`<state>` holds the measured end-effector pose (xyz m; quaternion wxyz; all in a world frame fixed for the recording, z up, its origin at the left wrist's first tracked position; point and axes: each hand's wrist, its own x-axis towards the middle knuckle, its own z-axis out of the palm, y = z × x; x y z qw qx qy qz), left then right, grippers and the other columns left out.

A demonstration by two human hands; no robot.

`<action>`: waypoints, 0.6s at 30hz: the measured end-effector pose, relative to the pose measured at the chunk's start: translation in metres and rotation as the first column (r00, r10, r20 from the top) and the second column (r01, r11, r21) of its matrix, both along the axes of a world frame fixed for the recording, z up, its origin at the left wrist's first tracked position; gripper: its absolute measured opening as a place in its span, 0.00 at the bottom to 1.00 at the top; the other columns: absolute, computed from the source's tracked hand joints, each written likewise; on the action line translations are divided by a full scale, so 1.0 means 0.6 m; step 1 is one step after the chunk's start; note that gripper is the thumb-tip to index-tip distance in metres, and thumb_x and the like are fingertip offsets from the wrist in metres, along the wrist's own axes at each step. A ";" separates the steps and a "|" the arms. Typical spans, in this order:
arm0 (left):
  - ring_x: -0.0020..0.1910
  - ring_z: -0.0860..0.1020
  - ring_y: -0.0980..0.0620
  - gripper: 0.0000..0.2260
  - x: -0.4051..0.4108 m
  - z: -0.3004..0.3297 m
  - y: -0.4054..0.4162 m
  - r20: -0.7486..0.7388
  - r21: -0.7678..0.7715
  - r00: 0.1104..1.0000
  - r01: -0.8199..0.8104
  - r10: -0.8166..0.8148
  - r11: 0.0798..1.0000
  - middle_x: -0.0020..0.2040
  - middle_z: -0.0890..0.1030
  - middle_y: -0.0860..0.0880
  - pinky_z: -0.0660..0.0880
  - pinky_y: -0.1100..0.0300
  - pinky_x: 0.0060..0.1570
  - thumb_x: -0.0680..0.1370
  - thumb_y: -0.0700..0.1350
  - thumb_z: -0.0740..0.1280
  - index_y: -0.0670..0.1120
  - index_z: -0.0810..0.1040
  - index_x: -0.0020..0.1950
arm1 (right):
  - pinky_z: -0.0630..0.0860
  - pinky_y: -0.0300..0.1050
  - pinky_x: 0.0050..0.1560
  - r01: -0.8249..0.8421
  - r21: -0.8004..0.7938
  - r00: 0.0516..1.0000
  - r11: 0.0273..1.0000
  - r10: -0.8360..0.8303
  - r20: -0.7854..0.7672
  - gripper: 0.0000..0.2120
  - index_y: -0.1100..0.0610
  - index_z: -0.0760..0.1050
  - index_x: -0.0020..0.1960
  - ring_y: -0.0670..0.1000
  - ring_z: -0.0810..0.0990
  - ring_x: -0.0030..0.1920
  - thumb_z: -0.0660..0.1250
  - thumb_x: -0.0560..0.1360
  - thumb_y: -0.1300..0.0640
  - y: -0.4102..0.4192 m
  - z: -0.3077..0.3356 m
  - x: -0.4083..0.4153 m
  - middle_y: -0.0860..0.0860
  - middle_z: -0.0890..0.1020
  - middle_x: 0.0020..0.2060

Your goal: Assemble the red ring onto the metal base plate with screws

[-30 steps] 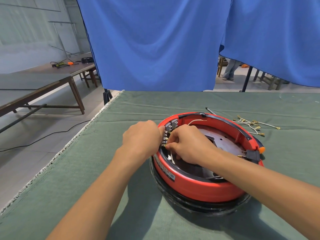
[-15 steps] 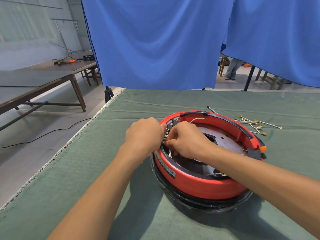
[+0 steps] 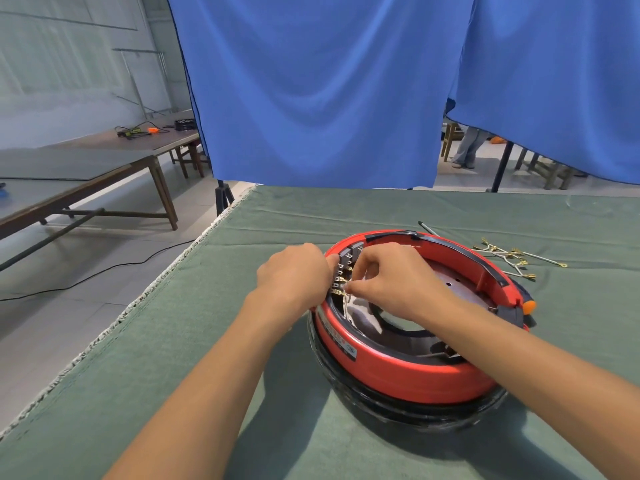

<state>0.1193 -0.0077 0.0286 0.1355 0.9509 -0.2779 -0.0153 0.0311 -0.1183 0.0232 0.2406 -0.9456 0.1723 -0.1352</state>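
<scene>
The left hand (image 3: 294, 275) curls over the outer left rim of the red ring (image 3: 398, 368), its fingers hidden behind the knuckles; it seems to grip the rim, though the hold cannot be seen. The right hand (image 3: 398, 282) reaches inside the ring, thumb and forefinger pinching a small brass terminal (image 3: 341, 289) at the dark connector block (image 3: 343, 268) just between both hands. Thin wires (image 3: 347, 303) hang below the fingertips. The metal plate (image 3: 457, 285) lies inside the ring, right of the right hand. The ring sits on a black base (image 3: 398, 410) on green cloth (image 3: 173, 375). Loose leads (image 3: 509, 256) lie well right of the fingers.
</scene>
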 end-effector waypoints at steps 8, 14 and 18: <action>0.43 0.72 0.43 0.22 -0.003 0.000 -0.004 0.114 0.054 0.993 -0.014 0.008 0.998 0.43 0.76 0.45 0.65 0.56 0.40 0.82 0.58 0.52 0.45 0.63 0.34 | 0.75 0.45 0.36 -0.074 0.041 0.979 0.996 0.081 -0.187 0.10 0.61 0.79 0.37 0.49 0.79 0.30 0.63 0.72 0.57 0.010 -0.006 -0.003 0.57 0.83 0.33; 0.41 0.71 0.44 0.24 0.005 -0.005 0.003 0.042 0.070 0.999 0.018 -0.021 0.997 0.32 0.68 0.49 0.65 0.55 0.40 0.81 0.61 0.49 0.47 0.67 0.33 | 0.65 0.33 0.19 -0.038 0.322 0.971 0.946 0.111 -0.213 0.17 0.57 0.76 0.31 0.46 0.70 0.16 0.62 0.78 0.57 0.013 0.002 -0.004 0.50 0.80 0.23; 0.38 0.71 0.45 0.25 0.007 -0.002 0.006 0.054 0.065 0.997 0.056 -0.060 0.996 0.31 0.69 0.50 0.64 0.56 0.38 0.82 0.60 0.50 0.46 0.73 0.36 | 0.66 0.33 0.19 0.006 0.460 0.982 0.888 0.080 -0.169 0.16 0.59 0.75 0.32 0.45 0.71 0.18 0.64 0.78 0.61 0.013 -0.002 0.004 0.49 0.79 0.23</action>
